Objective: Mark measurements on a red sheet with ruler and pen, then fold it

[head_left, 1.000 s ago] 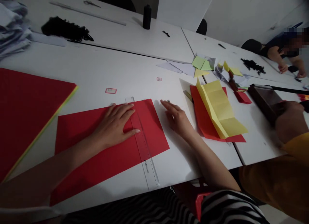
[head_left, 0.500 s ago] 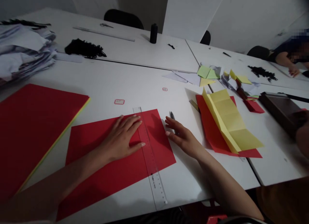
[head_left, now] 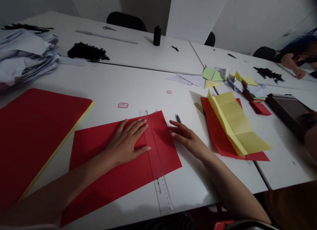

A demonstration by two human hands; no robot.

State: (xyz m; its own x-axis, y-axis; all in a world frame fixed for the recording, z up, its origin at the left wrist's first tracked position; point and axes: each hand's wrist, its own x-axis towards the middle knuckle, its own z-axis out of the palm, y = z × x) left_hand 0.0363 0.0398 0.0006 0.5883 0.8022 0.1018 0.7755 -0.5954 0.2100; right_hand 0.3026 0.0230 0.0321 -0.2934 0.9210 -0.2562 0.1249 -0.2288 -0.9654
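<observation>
The left hand (head_left: 126, 141) lies flat, palm down, on the red sheet (head_left: 119, 164), fingers spread and straight, their tips touching the clear ruler (head_left: 155, 159); it presses and grips nothing. The right hand (head_left: 188, 139) hovers low just beside the sheet's right edge, fingers loosely open and holding nothing, with the pen (head_left: 178, 118) just behind its fingertips. There is one ruler, one pen and one loose red sheet, near the counter's (head_left: 138, 81) front edge. A red stack (head_left: 37, 131) lies at the left edge and one yellow folded paper (head_left: 235, 121) on red to the right. The ruler's end reaches the front edge; bare counter stays behind the sheet.
</observation>
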